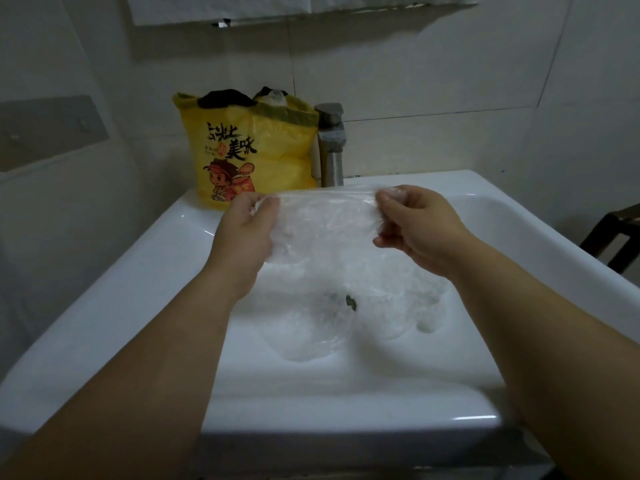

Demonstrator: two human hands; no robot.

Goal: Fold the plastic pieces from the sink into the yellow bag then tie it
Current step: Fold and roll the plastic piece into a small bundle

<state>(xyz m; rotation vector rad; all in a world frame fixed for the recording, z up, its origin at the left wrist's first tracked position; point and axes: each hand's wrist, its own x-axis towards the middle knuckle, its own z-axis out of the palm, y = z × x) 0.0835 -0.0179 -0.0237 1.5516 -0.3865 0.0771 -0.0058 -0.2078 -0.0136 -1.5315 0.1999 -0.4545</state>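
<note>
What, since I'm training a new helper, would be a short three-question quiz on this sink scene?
1. True or false: the yellow printed plastic bag stands on the back rim of the white ceramic sink, left of the grey metal tap.
2. Where do the left hand and right hand hold the clear thin plastic sheet? A) inside the bag B) stretched above the sink C) under the tap's spout
3. Fill in: the bag's top is not yet ____.
Key: 1 true; 2 B; 3 tied.
</note>
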